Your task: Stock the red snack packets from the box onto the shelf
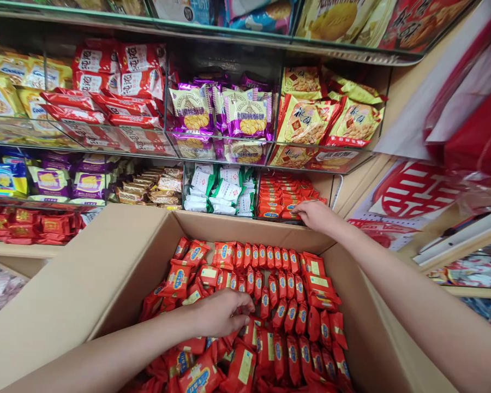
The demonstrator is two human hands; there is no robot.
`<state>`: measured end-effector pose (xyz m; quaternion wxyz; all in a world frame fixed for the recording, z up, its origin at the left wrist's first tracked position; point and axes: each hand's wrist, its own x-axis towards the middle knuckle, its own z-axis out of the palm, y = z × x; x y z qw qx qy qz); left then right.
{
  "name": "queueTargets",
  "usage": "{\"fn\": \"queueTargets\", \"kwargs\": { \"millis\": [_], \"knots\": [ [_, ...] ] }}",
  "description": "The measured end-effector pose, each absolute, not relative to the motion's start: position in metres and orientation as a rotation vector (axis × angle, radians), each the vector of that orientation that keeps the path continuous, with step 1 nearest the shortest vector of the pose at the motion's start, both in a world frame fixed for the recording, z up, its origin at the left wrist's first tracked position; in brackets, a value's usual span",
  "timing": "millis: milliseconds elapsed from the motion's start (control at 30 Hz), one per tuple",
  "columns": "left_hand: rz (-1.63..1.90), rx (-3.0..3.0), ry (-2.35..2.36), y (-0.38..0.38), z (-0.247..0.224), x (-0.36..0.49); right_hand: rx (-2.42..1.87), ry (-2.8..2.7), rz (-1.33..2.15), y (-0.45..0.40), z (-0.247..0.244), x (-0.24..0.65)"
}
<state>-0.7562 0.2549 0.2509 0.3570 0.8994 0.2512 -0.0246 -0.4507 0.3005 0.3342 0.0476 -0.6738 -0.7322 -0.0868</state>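
An open cardboard box point(245, 225) holds many small red packets point(292, 322), some in upright rows and others loose at the left and front. My left hand point(223, 312) hovers over the middle of the packets, fingers curled; whether it has anything between them is hidden. Up at the shelf compartment of red packets point(270, 199), my right hand point(317, 216) reaches past the box's far edge. Its fingers are bent at the front right of that stack, touching or nearly touching a packet, and their tips are partly hidden.
Glass-fronted shelves point(225, 155) with packaged snacks stand behind the box. White-and-green packets point(225, 191) lie left of the red stack. A raised box flap point(77, 289) slants at the left. Red hanging packages point(409, 191) are at the right.
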Motion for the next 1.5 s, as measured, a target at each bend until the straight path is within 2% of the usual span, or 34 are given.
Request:
{"fn": "queueTargets", "kwargs": {
  "millis": [133,500,767,1500],
  "knots": [
    [-0.084,2.347,0.648,0.256,0.251,-0.756,-2.133,-2.153,-0.357,0.297,0.334,-0.453],
    [-0.16,2.481,0.55,0.259,0.249,-0.76,-2.143,-2.207,-0.301,0.293,0.345,-0.439],
    [-0.2,2.541,0.503,0.261,0.249,-0.762,-2.34,-2.134,-0.343,0.283,0.344,-0.425],
    [-0.3,2.568,0.535,0.263,0.247,-0.762,-2.279,-2.283,-0.428,0.299,0.344,-0.41]
  ]
}}
